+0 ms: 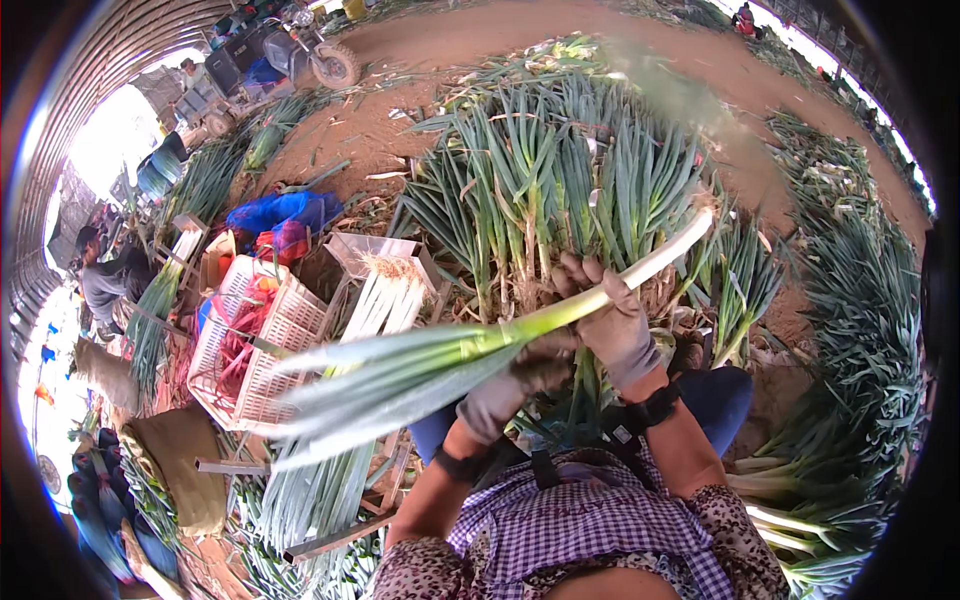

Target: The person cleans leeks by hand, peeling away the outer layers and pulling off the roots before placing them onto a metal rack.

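A large green onion [480, 340] lies slantwise in front of me, its white root end up at the right and its leaves blurred at the left. My gloved right hand [612, 325] is closed around the pale stalk. Just below the stalk is my gloved left hand [515, 390], its fingers smeared and partly hidden, so its grip is unclear. Beyond my hands, a thick stand of green onions [530, 150] leans together, roots down. To the left, a bundle of trimmed green onions [385, 300] rests on a wooden rack [375, 250], white ends pointing away.
A pale plastic crate [290, 340] with red strands [245, 335] stands left of the rack. Blue netting [285, 212] lies behind it. A long pile of green onions [850, 290] runs along the right. Another person [105, 275] sits at far left; a motorcycle [310, 55] stands farther back.
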`<act>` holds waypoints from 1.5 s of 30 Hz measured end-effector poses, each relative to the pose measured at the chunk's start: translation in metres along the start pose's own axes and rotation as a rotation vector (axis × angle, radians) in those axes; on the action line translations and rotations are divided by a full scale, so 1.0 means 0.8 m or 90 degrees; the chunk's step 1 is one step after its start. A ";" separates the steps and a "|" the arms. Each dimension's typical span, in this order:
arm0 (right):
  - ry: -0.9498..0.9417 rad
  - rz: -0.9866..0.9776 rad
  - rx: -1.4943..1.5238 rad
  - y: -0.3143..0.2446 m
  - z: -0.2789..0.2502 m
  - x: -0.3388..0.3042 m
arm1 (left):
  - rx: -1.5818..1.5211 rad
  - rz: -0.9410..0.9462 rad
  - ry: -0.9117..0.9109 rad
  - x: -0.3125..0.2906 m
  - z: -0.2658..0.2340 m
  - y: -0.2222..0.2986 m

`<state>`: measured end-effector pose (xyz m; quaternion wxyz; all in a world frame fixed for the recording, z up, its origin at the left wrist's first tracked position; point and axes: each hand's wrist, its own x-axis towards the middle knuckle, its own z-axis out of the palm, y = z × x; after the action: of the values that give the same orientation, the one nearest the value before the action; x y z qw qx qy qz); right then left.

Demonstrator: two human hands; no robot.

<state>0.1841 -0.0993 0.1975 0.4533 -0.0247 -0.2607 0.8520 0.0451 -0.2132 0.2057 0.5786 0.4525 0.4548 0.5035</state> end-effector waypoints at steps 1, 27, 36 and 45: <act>-0.023 0.007 0.084 0.003 0.003 -0.002 | -0.058 -0.037 -0.060 -0.012 -0.008 -0.007; 0.483 -0.242 -0.503 -0.098 -0.087 -0.001 | 0.553 -0.269 -0.310 -0.003 -0.136 0.119; 0.321 -0.284 -0.716 -0.194 -0.110 0.111 | 0.406 -0.268 -0.230 -0.098 -0.177 0.133; 0.536 -0.016 -0.703 -0.209 -0.232 0.110 | 0.989 -0.447 0.238 -0.284 -0.283 0.190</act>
<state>0.3110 0.1242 0.1326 0.4468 -0.5774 -0.4582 0.5069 -0.2213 -0.4118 0.3312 0.1441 0.4626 0.8700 -0.0908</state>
